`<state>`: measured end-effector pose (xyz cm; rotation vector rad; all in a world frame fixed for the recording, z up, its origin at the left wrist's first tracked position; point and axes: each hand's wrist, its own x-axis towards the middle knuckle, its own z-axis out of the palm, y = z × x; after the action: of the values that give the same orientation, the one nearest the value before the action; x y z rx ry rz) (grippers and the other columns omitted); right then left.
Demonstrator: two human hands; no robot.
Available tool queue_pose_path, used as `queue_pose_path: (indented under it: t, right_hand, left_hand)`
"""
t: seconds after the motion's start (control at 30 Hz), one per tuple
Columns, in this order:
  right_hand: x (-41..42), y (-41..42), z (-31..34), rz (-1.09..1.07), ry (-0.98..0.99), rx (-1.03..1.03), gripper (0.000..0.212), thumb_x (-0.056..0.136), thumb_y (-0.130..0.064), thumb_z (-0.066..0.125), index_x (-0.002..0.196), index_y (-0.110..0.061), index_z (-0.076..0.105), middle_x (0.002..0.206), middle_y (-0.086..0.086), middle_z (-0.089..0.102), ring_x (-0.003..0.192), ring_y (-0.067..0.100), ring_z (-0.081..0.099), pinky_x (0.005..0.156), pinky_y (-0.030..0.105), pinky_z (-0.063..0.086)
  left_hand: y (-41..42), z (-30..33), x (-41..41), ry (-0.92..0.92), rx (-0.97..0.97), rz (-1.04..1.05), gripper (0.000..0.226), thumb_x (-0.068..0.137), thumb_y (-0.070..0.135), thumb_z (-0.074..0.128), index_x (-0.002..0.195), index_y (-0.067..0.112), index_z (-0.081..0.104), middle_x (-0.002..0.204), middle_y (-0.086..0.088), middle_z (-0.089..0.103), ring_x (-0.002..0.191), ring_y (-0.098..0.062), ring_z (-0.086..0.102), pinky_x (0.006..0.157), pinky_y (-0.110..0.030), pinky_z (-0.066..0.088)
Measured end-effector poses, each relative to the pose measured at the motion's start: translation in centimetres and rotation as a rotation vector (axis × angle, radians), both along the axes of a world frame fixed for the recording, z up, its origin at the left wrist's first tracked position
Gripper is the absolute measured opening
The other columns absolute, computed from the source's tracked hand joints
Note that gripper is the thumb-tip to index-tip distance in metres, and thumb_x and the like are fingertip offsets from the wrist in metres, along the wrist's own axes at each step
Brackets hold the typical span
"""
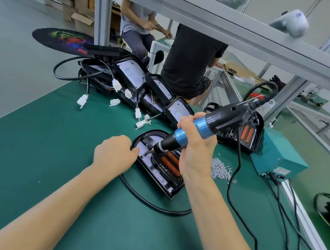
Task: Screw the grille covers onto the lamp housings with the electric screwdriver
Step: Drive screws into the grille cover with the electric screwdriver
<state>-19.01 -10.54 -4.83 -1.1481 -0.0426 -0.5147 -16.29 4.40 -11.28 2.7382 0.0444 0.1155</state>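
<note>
On the green mat point(47, 158) close in front, the right hand point(195, 144) has its fingers wrapped round the blue barrel of the electric screwdriver point(203, 126), bit slanted down onto the lamp housing point(158, 173). The left hand point(114, 153), fingers curled together, steadies the housing's rounded end. A heap of screws point(219, 168) lies just right; further housings point(132, 75) crowd the mat's far edge.

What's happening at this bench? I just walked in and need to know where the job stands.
A person is fastening a lamp housing on the green mat. The right hand grips the electric screwdriver, its bit down on the housing. The left hand rests on the housing's edge, fingers by the bit. Loose screws lie to the right, and more housings wait behind.
</note>
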Motion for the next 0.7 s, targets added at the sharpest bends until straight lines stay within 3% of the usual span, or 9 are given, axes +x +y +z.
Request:
queue_pose_path:
  t: [0.1, 0.27, 0.43, 0.57, 0.63, 0.7]
  right_hand:
    - [-0.1, 0.1, 0.1, 0.013, -0.005, -0.025, 0.029, 0.074, -0.001, 0.068, 0.067, -0.029, 0.060, 0.080, 0.007, 0.051, 0.078, 0.021, 0.049, 0.080, 0.033, 0.045]
    - [-0.3, 0.2, 0.0, 0.018, 0.022, -0.002, 0.030, 0.076, -0.001, 0.070, 0.068, -0.029, 0.061, 0.079, 0.004, 0.052, 0.077, 0.020, 0.051, 0.078, 0.030, 0.048]
    - [-1.2, -0.6, 0.7, -0.089, 0.038, 0.061, 0.031, 0.082, -0.005, 0.073, 0.101, -0.021, 0.055, 0.075, 0.000, 0.056, 0.077, 0.019, 0.055, 0.089, 0.038, 0.046]
    - [-3.1, -3.4, 2.5, -0.218, -0.056, -0.005, 0.034, 0.078, -0.016, 0.072, 0.107, -0.019, 0.054, 0.072, -0.007, 0.059, 0.078, 0.018, 0.056, 0.087, 0.034, 0.049]
    - [-4.4, -5.4, 3.6, -0.310, -0.104, -0.097, 0.028, 0.079, -0.017, 0.072, 0.103, -0.024, 0.058, 0.071, -0.006, 0.059, 0.073, 0.018, 0.057, 0.081, 0.031, 0.051]
    - [-5.9, -8.0, 4.6, -0.395, -0.109, -0.228, 0.017, 0.078, -0.024, 0.075, 0.085, -0.036, 0.065, 0.071, -0.006, 0.059, 0.071, 0.019, 0.057, 0.075, 0.033, 0.051]
  left_hand:
    - [0.0, -0.2, 0.0, -0.006, 0.003, 0.002, 0.035, 0.092, 0.041, 0.048, 0.076, 0.011, 0.057, 0.072, -0.002, 0.058, 0.073, -0.027, 0.055, 0.053, -0.026, 0.031]
    - [0.1, -0.4, 0.2, -0.015, 0.003, 0.011, 0.035, 0.091, 0.040, 0.048, 0.079, 0.010, 0.060, 0.073, -0.002, 0.060, 0.073, -0.026, 0.056, 0.051, -0.024, 0.030]
    - [0.3, -0.6, 0.3, -0.018, 0.032, 0.005, 0.036, 0.091, 0.041, 0.048, 0.083, 0.010, 0.063, 0.074, -0.002, 0.062, 0.073, -0.026, 0.057, 0.051, -0.023, 0.031]
    - [0.2, -0.3, 0.3, 0.002, 0.028, 0.010, 0.042, 0.090, 0.047, 0.048, 0.074, 0.010, 0.060, 0.070, -0.002, 0.060, 0.071, -0.026, 0.057, 0.055, -0.025, 0.034]
    - [0.1, -0.1, 0.4, 0.011, 0.024, 0.012, 0.046, 0.090, 0.051, 0.047, 0.069, 0.010, 0.057, 0.068, -0.002, 0.059, 0.070, -0.026, 0.057, 0.057, -0.026, 0.036]
    - [-0.1, 0.1, 0.4, 0.014, 0.033, 0.010, 0.047, 0.089, 0.052, 0.047, 0.069, 0.012, 0.057, 0.071, -0.002, 0.059, 0.073, -0.027, 0.057, 0.060, -0.027, 0.039]
